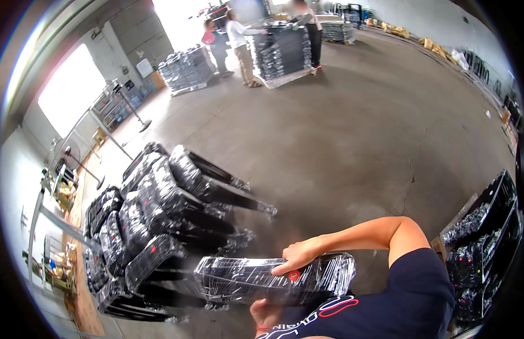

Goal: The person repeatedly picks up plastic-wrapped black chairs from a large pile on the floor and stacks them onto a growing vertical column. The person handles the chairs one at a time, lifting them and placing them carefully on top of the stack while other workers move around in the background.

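A long black bundle wrapped in clear plastic film (234, 277), with a round red sticker, lies crosswise in front of my body. My right hand (300, 254) reaches over its far edge, the fingers closed on the wrapped top beside the sticker. Close to the bundle's near edge is my left hand (266, 312), a red band at its wrist. Its thumb points up, while the other fingers are blurred and partly hidden, so their grip does not show. On the left rises a heap of similar film-wrapped black frames (154, 198), some with legs jutting toward the bundle.
More wrapped black parts (465, 268) are stacked close by at the right. Metal rails (64, 220) and a stand fan (70, 150) line the left side. Far off, several people stand around a tall wrapped stack (282, 53) on a pallet, near a lower stack (186, 70).
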`<state>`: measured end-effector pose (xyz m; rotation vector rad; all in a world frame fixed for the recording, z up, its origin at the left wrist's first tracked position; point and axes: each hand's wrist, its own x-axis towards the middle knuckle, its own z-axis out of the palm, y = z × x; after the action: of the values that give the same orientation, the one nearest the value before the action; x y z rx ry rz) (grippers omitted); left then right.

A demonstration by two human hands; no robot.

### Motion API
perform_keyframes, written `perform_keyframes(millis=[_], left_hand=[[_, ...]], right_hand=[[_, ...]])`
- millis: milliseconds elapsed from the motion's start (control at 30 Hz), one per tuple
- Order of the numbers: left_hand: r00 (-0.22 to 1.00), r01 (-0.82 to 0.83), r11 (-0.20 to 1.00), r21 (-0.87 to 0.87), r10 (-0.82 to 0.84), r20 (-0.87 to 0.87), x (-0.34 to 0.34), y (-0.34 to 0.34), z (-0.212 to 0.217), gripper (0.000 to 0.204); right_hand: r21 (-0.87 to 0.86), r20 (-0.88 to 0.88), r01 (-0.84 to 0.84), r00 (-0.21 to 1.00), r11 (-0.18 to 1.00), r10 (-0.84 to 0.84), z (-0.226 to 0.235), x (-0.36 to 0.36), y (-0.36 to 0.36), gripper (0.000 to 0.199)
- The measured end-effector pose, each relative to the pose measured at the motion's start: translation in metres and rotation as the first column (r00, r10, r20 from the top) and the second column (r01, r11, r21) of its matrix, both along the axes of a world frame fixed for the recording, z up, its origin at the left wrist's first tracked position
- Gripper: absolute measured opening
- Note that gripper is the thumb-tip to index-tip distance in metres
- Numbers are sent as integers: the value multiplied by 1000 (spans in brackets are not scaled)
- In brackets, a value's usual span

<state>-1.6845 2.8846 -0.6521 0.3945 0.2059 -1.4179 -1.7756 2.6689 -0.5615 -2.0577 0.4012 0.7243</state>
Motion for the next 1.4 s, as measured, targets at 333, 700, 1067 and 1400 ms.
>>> perform_keyframes(millis=[333,700,1067,1400], left_hand=[[926,378,926,-18,-378,-19,-52,-263,14,62],[784,580,767,-276,-617,-68,-44,-608,39,49],[832,527,795,-300,-554,-5,18,-944,51,49],[874,486,841,-238,-478,94,105,-1210,50,53]], right_hand=[[-72,-37,382,922,921,-386,25,-122,-207,86],[-113,-70,760,636,640,-768,69,-141,-472,73],[-3,34,799,601,601,-798,78,-84,-802,69],[123,-68,769,637,627,-768,74,10,-1105,62]])
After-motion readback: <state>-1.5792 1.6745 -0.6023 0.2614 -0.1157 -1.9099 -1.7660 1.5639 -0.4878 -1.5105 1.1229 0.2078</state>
